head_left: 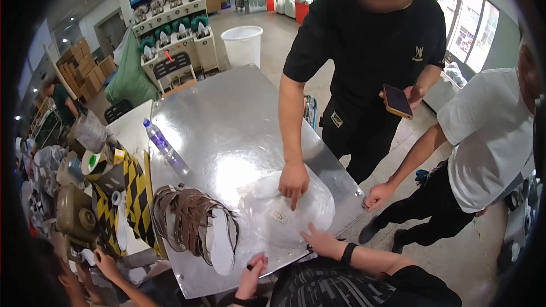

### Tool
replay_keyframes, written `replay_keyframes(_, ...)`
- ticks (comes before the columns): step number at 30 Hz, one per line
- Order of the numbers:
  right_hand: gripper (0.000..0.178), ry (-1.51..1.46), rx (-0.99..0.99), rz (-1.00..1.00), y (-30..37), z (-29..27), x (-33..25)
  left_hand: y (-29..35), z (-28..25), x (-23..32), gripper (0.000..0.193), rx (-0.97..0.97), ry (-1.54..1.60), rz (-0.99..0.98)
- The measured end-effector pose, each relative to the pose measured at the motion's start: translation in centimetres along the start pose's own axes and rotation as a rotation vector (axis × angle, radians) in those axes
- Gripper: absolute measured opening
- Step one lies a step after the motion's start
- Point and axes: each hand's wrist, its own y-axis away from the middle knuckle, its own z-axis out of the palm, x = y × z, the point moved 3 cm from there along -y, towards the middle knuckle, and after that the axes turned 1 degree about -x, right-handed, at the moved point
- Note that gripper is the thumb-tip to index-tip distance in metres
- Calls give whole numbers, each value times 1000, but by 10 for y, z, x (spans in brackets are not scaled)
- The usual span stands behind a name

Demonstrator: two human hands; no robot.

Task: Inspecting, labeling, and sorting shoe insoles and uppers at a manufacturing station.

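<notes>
On the metal table lies a clear plastic bag with a small printed label on it. My right hand, with a dark wristband, has its fingers spread at the bag's near edge. My left hand is curled closed at the table's front edge; a small dark spot shows by its fingers, and I cannot make out what, if anything, it holds. Left of the bag sits a row of brown shoe uppers pressed together, with a white sole-shaped piece at its right end. A co-worker's hand points down at the bag.
A purple-capped bottle lies at the table's left. The person in black also holds a phone. Another person's hand rests at the right table corner. A white bin and a shoe machine stand behind; someone works at lower left.
</notes>
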Motion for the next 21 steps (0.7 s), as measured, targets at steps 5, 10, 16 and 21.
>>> replay_keyframes(5,49,17,12,32,-1,2,0,1,5,-8,44,-18,-45,45)
replay_keyframes(10,51,-6,-28,21,-4,1,4,1,6,-9,37,130,96,20)
replay_keyframes(16,52,-68,-149,-32,14,-2,8,10,12,-8,33,171,42,91)
replay_keyframes(21,42,-103,-308,-107,41,-21,29,23,26,-30,31,383,-5,263)
